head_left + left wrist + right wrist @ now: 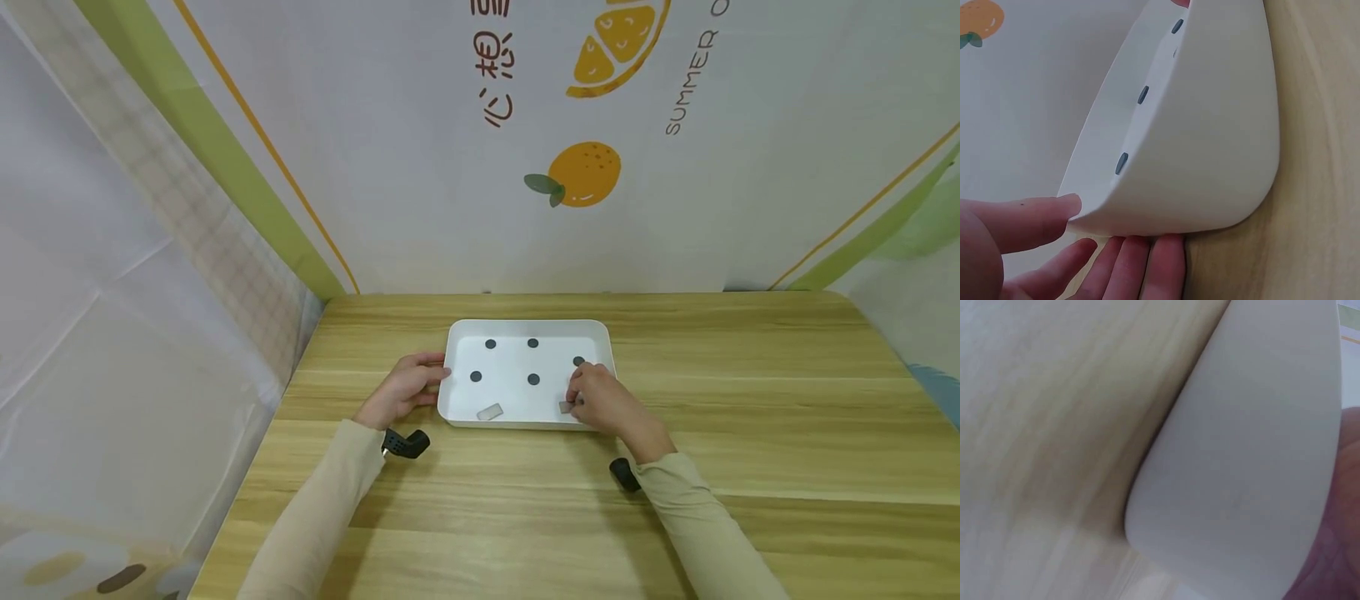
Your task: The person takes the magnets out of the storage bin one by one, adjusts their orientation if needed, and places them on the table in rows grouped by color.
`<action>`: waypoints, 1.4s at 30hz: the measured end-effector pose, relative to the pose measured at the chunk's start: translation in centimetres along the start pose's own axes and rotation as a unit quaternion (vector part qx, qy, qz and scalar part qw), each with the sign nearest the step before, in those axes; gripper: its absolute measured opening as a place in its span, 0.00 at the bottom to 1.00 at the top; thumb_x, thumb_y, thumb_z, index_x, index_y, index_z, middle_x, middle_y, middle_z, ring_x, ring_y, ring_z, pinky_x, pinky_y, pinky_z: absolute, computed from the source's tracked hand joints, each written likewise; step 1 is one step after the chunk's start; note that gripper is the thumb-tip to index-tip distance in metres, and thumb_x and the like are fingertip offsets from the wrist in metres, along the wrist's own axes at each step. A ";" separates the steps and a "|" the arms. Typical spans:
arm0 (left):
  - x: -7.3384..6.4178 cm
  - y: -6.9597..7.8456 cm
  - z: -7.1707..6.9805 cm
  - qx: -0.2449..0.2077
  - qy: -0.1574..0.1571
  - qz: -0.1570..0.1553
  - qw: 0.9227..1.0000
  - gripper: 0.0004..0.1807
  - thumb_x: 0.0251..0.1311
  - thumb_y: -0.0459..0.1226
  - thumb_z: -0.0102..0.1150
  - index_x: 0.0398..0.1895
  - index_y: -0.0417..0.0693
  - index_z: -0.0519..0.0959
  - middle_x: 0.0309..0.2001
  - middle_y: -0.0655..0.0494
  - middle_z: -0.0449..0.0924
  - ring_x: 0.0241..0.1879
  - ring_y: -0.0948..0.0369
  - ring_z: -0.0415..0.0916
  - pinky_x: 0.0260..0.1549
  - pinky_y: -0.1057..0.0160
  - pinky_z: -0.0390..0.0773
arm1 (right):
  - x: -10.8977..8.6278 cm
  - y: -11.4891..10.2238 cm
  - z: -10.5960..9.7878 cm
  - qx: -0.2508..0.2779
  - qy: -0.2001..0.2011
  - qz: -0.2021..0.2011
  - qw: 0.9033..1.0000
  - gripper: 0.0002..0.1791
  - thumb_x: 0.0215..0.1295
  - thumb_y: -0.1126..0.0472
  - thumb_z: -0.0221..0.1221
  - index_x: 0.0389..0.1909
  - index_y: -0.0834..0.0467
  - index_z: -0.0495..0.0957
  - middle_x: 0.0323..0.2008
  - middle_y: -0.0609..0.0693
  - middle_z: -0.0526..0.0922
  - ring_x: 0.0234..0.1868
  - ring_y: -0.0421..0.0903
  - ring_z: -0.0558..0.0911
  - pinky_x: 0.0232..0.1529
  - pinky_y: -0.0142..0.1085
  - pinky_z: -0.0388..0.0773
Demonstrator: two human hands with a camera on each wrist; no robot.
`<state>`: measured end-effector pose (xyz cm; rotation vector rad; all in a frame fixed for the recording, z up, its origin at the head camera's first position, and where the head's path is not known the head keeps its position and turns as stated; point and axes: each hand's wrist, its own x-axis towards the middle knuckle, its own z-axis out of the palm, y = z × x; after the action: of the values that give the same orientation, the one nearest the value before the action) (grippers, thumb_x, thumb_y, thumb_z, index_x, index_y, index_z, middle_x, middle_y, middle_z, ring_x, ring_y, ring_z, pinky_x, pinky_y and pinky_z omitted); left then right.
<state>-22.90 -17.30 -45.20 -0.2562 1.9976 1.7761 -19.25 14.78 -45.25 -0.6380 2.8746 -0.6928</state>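
Pinching a white, dark-dotted tray (512, 360) is the left hand (405, 386), right hand's (604, 400) hold unclear.

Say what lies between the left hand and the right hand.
In the head view, the tray lies there, with dark discs and a pale piece inside.

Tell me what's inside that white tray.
At least five dark discs and two pale pieces, one beside the right hand. That hand hides part of the white tray, so whatever lies beneath it can't be seen.
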 end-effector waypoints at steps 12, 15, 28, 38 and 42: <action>0.0 0.2 0.0 0.000 -0.003 -0.005 1.000 0.28 0.66 0.32 0.53 0.69 0.39 0.62 0.64 0.42 0.68 0.48 0.56 0.76 0.40 0.60 0.81 | 0.0 0.1 -0.1 -0.024 0.022 -0.033 0.999 0.04 0.49 0.71 0.64 0.24 0.61 0.79 0.33 0.54 0.76 0.35 0.50 0.72 0.41 0.43 0.72; 0.1 0.1 -0.1 -0.005 -0.002 -0.007 1.000 0.28 0.66 0.31 0.53 0.69 0.39 0.62 0.63 0.42 0.68 0.47 0.56 0.76 0.40 0.60 0.81 | -0.2 -0.1 -0.2 -0.023 0.032 -0.039 0.998 0.06 0.47 0.71 0.64 0.23 0.60 0.76 0.31 0.53 0.74 0.34 0.50 0.71 0.41 0.42 0.72; 0.0 0.0 -0.2 -0.012 -0.004 -0.009 1.000 0.28 0.67 0.31 0.52 0.69 0.38 0.61 0.64 0.41 0.67 0.48 0.56 0.75 0.40 0.60 0.81 | -0.6 0.0 0.0 -0.003 0.034 -0.051 0.998 0.10 0.50 0.71 0.65 0.19 0.56 0.75 0.32 0.51 0.74 0.35 0.48 0.70 0.39 0.40 0.71; 0.0 -0.1 -0.4 -0.014 -0.007 -0.007 1.000 0.29 0.67 0.31 0.53 0.70 0.39 0.61 0.64 0.41 0.67 0.49 0.55 0.75 0.41 0.60 0.81 | -0.4 0.2 0.0 0.003 0.021 -0.036 0.999 0.10 0.51 0.72 0.64 0.20 0.55 0.78 0.36 0.50 0.76 0.39 0.48 0.72 0.44 0.41 0.72; 0.0 -0.1 -0.4 -0.017 -0.008 -0.011 1.000 0.29 0.66 0.31 0.53 0.70 0.40 0.60 0.64 0.41 0.67 0.49 0.56 0.75 0.41 0.60 0.81 | -0.5 0.3 0.2 0.006 0.028 -0.036 0.999 0.09 0.50 0.72 0.64 0.20 0.55 0.78 0.36 0.50 0.77 0.40 0.49 0.73 0.45 0.42 0.72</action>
<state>-22.98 -17.66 -45.28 -0.2746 1.9476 1.7945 -18.90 15.17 -45.55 -0.7342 2.9088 -0.7472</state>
